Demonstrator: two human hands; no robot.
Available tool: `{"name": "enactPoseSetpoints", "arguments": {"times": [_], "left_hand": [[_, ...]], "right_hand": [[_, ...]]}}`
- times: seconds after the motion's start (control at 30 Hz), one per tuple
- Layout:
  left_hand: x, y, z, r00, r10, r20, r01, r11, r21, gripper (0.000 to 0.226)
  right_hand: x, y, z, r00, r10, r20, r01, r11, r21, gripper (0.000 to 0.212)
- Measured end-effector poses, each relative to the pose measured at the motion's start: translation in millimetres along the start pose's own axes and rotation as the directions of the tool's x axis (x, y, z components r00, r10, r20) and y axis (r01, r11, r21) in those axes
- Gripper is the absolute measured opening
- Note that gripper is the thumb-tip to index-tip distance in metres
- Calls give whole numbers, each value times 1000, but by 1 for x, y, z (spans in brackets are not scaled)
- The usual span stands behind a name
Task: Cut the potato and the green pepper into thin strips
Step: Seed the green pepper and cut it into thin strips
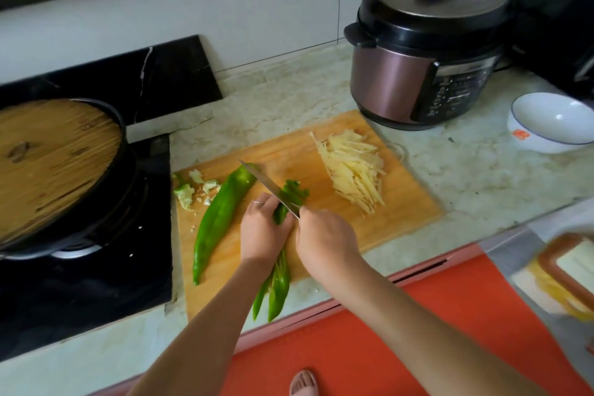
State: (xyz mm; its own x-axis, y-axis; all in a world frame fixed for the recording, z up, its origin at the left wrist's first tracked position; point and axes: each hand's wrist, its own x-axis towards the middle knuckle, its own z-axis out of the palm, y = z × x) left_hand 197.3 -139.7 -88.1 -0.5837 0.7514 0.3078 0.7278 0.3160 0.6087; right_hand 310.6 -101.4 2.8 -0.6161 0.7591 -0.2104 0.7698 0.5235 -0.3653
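Left hand (263, 230) holds the long green pepper half (279, 283), right hand (324, 244) grips the steel knife (269, 188); so close, the blade may nick fingers (266, 202).

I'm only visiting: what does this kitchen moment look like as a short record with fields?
board: wooden, on the counter
potato strips: piled at the board's far right
pepper piece: under the knife, partly sliced
second pepper: long, not yet sliced, lying to the left
left hand: holds the pepper piece down
right hand: grips the knife
nearby: cooker, bowl, lidded pot
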Motion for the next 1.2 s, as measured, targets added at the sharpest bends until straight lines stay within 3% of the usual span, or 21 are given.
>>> {"name": "enactPoseSetpoints", "arguments": {"times": [0.23,0.37,0.5,0.77,1.0,1.13,1.2], "left_hand": [[-1,3,-1,1000,-24,2,24,1000,-11,3],[0,2,1,1000,-1,2,1,1000,12,17],[1,0,1,1000,-8,-9,9,1000,30,20],[1,-3,4,1000,-10,3,10,999,43,15],[3,-1,2,1000,6,8,-6,999,50,20],[3,-1,1,1000,3,29,-4,999,39,14],[2,1,-1,999,-8,43,7,1000,23,23]], "right_hand": [[3,-1,2,999,33,39,-32,999,-34,27],[8,3,-5,994,51,101,-49,999,-23,26],[7,10,-11,992,33,119,-41,997,70,26],[5,0,-13,988,49,148,-49,999,-4,24],[7,4,-15,978,59,200,-81,991,103,32],[5,-6,-13,979,77,189,-86,995,42,30],[5,-12,-10,979,105,177,-110,994,18,27]]}}
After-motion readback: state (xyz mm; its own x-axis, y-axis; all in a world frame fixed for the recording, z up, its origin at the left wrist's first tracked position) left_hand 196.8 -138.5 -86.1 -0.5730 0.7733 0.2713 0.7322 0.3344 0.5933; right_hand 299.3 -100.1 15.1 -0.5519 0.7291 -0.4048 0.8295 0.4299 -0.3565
